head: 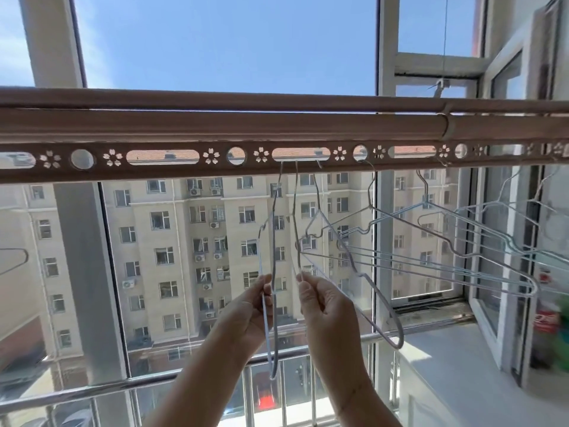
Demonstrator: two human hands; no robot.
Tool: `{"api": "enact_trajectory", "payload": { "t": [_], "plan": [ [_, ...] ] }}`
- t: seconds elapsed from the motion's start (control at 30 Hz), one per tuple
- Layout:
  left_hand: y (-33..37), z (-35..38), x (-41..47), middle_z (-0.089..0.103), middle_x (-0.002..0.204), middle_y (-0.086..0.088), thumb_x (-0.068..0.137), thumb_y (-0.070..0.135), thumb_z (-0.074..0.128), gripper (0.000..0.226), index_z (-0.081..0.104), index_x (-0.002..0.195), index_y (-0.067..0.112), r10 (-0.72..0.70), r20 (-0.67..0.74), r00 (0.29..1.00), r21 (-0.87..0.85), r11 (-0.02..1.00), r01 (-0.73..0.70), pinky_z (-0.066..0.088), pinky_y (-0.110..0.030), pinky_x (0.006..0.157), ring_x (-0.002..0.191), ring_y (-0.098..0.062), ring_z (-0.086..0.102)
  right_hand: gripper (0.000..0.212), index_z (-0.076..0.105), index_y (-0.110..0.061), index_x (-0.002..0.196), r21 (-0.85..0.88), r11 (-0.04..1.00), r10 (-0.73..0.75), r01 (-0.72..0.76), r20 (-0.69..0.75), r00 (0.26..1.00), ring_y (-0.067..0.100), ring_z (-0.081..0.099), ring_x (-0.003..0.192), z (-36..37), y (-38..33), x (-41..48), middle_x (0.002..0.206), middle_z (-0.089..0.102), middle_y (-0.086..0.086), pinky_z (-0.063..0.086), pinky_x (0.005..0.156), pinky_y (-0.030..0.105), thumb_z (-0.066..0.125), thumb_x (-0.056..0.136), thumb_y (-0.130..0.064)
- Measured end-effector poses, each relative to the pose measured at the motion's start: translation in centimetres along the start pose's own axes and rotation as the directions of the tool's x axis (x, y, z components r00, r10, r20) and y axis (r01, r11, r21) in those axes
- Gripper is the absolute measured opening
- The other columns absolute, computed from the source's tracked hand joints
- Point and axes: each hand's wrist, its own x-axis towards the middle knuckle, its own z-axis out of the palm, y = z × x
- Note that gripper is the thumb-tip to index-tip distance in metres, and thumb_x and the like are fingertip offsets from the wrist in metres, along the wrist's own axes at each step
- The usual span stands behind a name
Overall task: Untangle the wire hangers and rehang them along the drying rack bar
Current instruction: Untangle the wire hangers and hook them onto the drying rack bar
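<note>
Two hands reach up below the bar [184,124]: left hand [246,306] pinches one hanger [273,229], right hand [323,306] pinches another hanger [296,211] beside it.

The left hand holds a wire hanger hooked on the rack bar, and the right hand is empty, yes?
Not quite. The head view shows the right hand pinching a second wire hanger, so it is not empty. The left hand does hold a wire hanger hooked on the rack bar.
</note>
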Motion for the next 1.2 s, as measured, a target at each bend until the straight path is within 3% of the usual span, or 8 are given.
{"api": "enact_trajectory", "payload": {
  "t": [0.1, 0.2, 0.33, 0.53, 0.7, 0.87, 1.0, 1.2],
  "plan": [
    [-0.3, -0.1, 0.2, 0.057, 0.048, -0.001, 0.084, 0.015, 0.057, 0.016, 0.061, 0.09, 0.001, -0.001, 0.023, 1.0, 0.01, 1.0, 0.0, 0.043, -0.016, 0.035, 0.036, -0.006, 0.053, 0.037, 0.065, -0.016, 0.109, 0.087, 0.994, 0.059, -0.065, 0.07, 0.996, -0.004, 0.055, 0.065, -0.3, 0.0, -1.0, 0.067, 0.056, -0.013, 0.044, 0.065, 0.009, 0.042, 0.091, -0.039],
    [-0.6, -0.3, 0.2, 0.056, 0.049, 0.0, 0.073, 0.019, 0.061, 0.023, 0.062, 0.089, 0.003, 0.022, 0.038, 0.999, 0.062, 0.998, -0.024, 0.042, -0.016, 0.036, 0.036, -0.007, 0.051, 0.039, 0.06, -0.03, 0.112, 0.132, 0.986, 0.089, -0.102, 0.098, 0.991, -0.005, 0.059, 0.087, -0.7, 0.4, -2.2, 0.091, 0.063, -0.009, 0.046, 0.076, 0.011, 0.037, 0.089, -0.052],
    [-0.7, -0.3, -0.1, 0.057, 0.049, 0.001, 0.073, 0.021, 0.059, 0.023, 0.06, 0.09, 0.005, 0.013, 0.068, 0.998, 0.046, 0.999, -0.016, 0.043, -0.016, 0.034, 0.036, -0.007, 0.053, 0.025, 0.059, -0.036, 0.103, 0.115, 0.973, 0.179, -0.201, 0.175, 0.968, 0.007, 0.061, 0.093, -1.9, 2.4, -3.4, 0.101, 0.062, -0.005, 0.049, 0.079, 0.016, 0.053, 0.091, -0.015],
    [-3.1, -1.2, -1.3, 0.058, 0.049, -0.003, 0.082, 0.021, 0.058, 0.019, 0.064, 0.083, 0.002, -0.013, -0.05, 0.999, 0.074, 0.997, 0.016, 0.043, -0.017, 0.037, 0.036, -0.009, 0.052, 0.022, 0.066, -0.004, 0.088, 0.23, 0.8, 0.511, -0.553, 0.22, 0.831, 0.022, 0.062, 0.068, -6.3, 5.8, -2.7, 0.079, 0.064, 0.016, 0.049, 0.055, 0.023, 0.047, 0.089, 0.008],
    [-7.6, -1.3, -2.4, 0.058, 0.055, -0.008, 0.07, 0.017, 0.066, 0.022, 0.069, 0.083, -0.001, -0.194, -0.115, 0.974, 0.124, 0.97, 0.207, 0.043, -0.022, 0.036, 0.046, -0.014, 0.05, 0.02, 0.067, -0.006, 0.093, 0.281, 0.847, 0.45, -0.45, 0.071, 0.89, 0.016, 0.053, 0.064, -10.7, 4.1, 0.9, 0.068, 0.062, 0.006, 0.04, 0.057, 0.024, 0.048, 0.091, -0.002],
    [-10.4, 2.2, -3.2, 0.064, 0.071, -0.012, 0.066, 0.017, 0.069, 0.037, 0.069, 0.096, -0.003, -0.265, -0.043, 0.963, 0.198, 0.943, 0.269, 0.044, -0.021, 0.043, 0.053, -0.015, 0.054, 0.03, 0.07, -0.008, 0.093, 0.225, 0.933, 0.232, -0.28, 0.217, 0.948, 0.01, 0.049, 0.066, -12.0, -2.2, 4.8, 0.07, 0.058, 0.001, 0.039, 0.063, 0.019, 0.052, 0.084, -0.031],
    [-10.5, 4.8, -3.1, 0.066, 0.077, -0.013, 0.066, 0.018, 0.065, 0.048, 0.063, 0.108, -0.006, -0.248, 0.024, 0.968, 0.168, 0.956, 0.241, 0.046, -0.022, 0.049, 0.055, -0.016, 0.059, 0.035, 0.068, -0.009, 0.099, -0.019, 0.97, 0.233, -0.242, 0.343, 0.91, 0.007, 0.048, 0.064, -10.6, -4.6, 8.6, 0.075, 0.061, -0.001, 0.036, 0.058, 0.019, 0.052, 0.087, -0.038],
    [-9.7, 6.2, -3.1, 0.066, 0.075, -0.013, 0.069, 0.02, 0.06, 0.037, 0.063, 0.097, -0.004, -0.223, 0.093, 0.97, 0.106, 0.971, 0.213, 0.047, -0.02, 0.044, 0.05, -0.016, 0.06, 0.02, 0.063, -0.004, 0.097, -0.008, 0.891, 0.408, -0.455, 0.458, 0.79, 0.005, 0.044, 0.054, -8.3, -4.5, 10.9, 0.067, 0.06, 0.0, 0.03, 0.049, 0.018, 0.063, 0.084, -0.019]
  ]
}}
